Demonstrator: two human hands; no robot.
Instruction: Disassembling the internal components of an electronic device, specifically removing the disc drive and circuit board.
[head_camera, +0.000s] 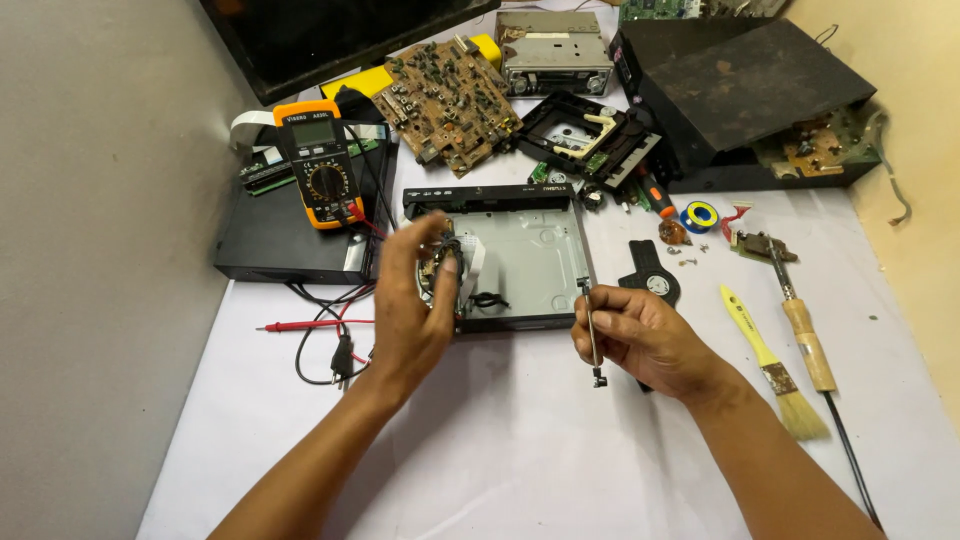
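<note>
My left hand (415, 300) holds a small circuit board with wires (445, 262) lifted above the left side of an opened metal set-top box chassis (530, 255). A white ribbon cable (472, 265) hangs from the board toward the chassis. My right hand (645, 340) grips a thin metal tool, a slim screwdriver or tweezers (592, 335), held nearly upright just right of the chassis's front corner.
An orange multimeter (320, 165) rests on a black box (290, 235) at left, its red probe and leads (320, 330) on the white table. Brown circuit boards (445, 100), a disc drive (590, 140), a black casing (745, 85), a yellow brush (770, 365) and a soldering iron (800, 320) lie around.
</note>
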